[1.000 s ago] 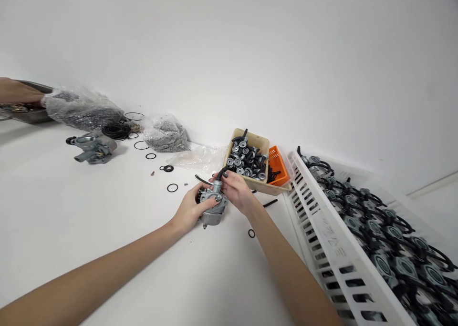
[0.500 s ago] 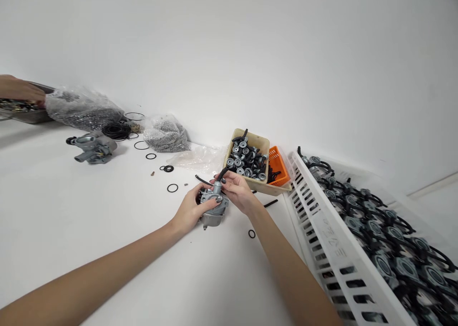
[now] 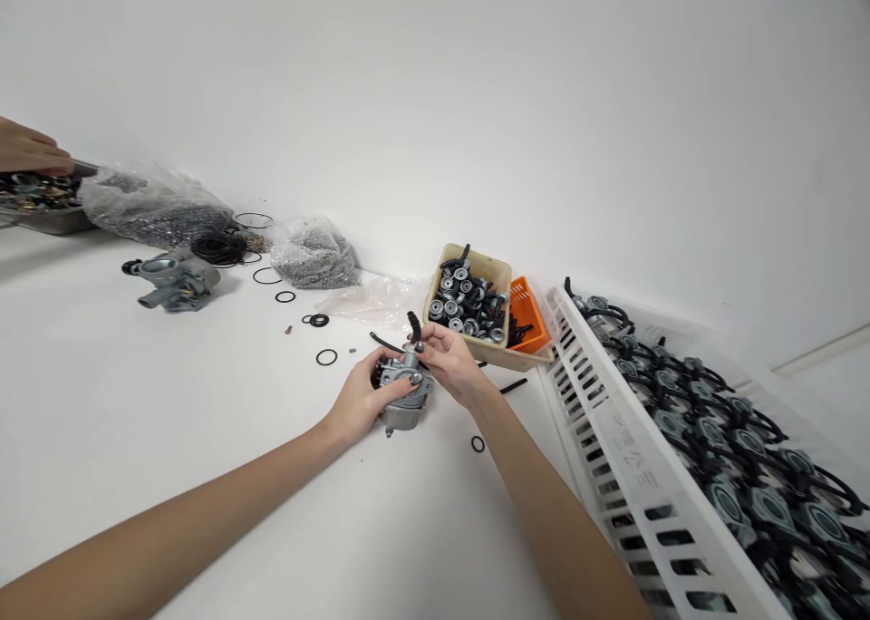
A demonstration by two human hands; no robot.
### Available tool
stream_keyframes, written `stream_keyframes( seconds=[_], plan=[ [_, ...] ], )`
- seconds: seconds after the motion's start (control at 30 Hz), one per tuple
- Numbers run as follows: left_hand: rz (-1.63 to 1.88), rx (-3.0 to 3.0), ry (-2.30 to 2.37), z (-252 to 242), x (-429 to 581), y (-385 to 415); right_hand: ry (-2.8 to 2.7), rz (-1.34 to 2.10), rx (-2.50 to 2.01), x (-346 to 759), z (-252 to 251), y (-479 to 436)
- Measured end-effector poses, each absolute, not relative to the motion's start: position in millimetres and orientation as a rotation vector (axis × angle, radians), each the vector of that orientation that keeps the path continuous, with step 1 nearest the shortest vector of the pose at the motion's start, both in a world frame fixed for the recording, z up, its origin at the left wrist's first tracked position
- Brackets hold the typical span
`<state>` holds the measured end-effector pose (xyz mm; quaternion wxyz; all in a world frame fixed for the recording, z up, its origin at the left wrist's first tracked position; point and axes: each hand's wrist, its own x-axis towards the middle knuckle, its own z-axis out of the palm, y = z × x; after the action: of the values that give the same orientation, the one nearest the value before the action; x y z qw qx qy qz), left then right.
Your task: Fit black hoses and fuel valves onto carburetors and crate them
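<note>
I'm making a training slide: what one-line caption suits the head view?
Left hand holding a metal carburetor, right hand at its top cap, with a white crate to the right.

Item: white slatted crate, at right. Marking: one row of raised characters, white on white, moulded into the long side wall. Script: apparently Chinese. Arrangement: running lengthwise along the wall, slanting down toward the right. Legibility: faint, low in contrast; last two characters resemble 公司, reading uncertain; remainder of the row too indistinct to transcribe.
</note>
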<state>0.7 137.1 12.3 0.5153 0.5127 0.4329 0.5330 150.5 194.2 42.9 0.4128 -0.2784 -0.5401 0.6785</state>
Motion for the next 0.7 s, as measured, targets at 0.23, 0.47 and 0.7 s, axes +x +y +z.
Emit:
stream_keyframes(
  seconds=[0.23,0.47,0.7],
  plan=[
    [1.280,1.243,1.037,13.3,0.6,136.8,-1.371,1.688,-0.711,148.7,42.6,193.3],
    [1.300,1.273,1.040,10.5,0.5,138.4,-1.358,1.719,-0.663,145.4,42.2,193.7],
    [1.311,1.279,1.022,9.5,0.6,139.4,-1.350,1.762,-0.683,144.9,45.8,190.7]
  ],
)
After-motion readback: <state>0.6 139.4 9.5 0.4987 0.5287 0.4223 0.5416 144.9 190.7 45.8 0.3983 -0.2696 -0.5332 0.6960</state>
